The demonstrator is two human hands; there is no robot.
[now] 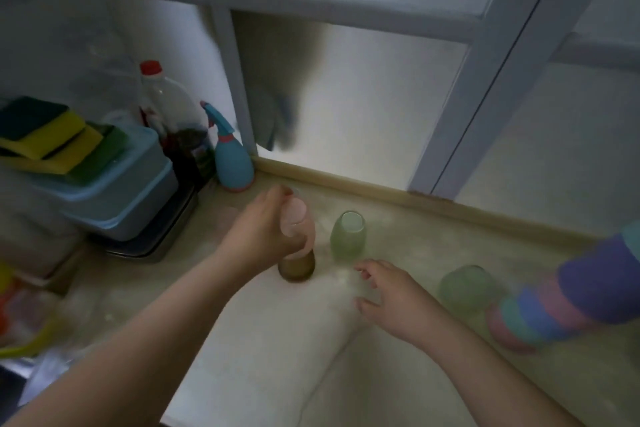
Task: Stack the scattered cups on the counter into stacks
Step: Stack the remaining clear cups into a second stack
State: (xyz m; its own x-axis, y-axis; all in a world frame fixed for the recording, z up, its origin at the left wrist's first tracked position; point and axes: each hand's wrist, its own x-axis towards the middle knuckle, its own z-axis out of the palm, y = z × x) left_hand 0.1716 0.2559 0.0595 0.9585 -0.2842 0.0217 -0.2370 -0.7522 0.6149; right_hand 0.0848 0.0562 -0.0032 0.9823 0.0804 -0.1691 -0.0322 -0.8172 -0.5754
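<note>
My left hand (pixel 266 236) grips a pale pink cup (pixel 297 218) that sits upside down on a brownish cup (pixel 297 269) standing on the counter (pixel 242 340). Just to the right, a light green cup (pixel 347 236) stands apart. My right hand (pixel 391 298) hovers open in front of that cup, fingers spread, holding nothing. Another green cup (pixel 465 288) stands further right. At the far right edge a leaning stack of cups (pixel 571 295) in purple, pink, blue and teal lies tilted. The frame is blurred.
A blue spray bottle (pixel 230 158) stands in the corner by the frosted window (pixel 363 107). Left of it are a red-capped bottle (pixel 169 104) and a blue bin (pixel 117 191) topped with yellow-green sponges (pixel 52 139). A raised sill (pixel 381 194) borders the counter's back.
</note>
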